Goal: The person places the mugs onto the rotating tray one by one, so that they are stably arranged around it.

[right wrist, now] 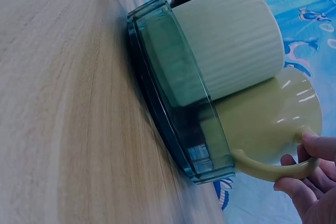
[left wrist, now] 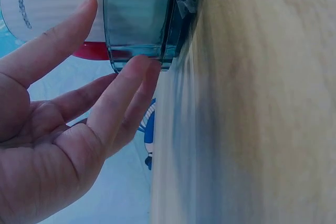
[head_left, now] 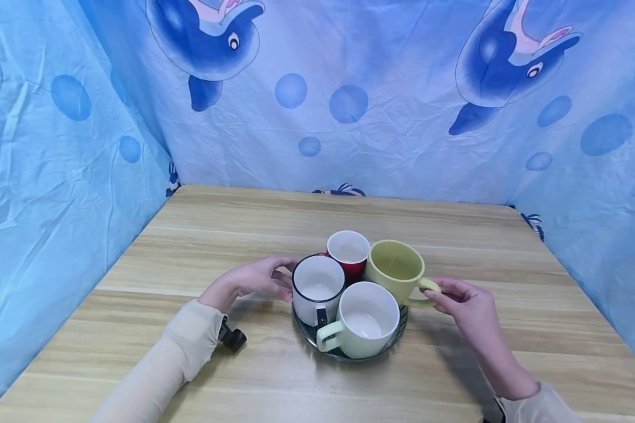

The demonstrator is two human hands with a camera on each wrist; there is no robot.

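A round tray of dark green see-through material (right wrist: 157, 77) holds a cluster of mugs. At its front stands a pale green ribbed mug (head_left: 364, 329), its handle pointing left. Behind it on the left is a white mug with a black rim (head_left: 317, 288); a red mug with a white inside (head_left: 349, 258) sits at the back. On the right, a yellow-green mug (head_left: 394, 273) leans slightly, its handle pinched between thumb and fingers of my right hand (head_left: 468, 305). My left hand (head_left: 259, 279) is spread beside the white mug, fingertips right at the tray's wall in the left wrist view.
The tray stands on a light wood-grain table (head_left: 243, 376). A blue curtain printed with dolphins (head_left: 317, 70) encloses the table at the back and both sides. A small black device (head_left: 231, 336) is strapped to the left wrist.
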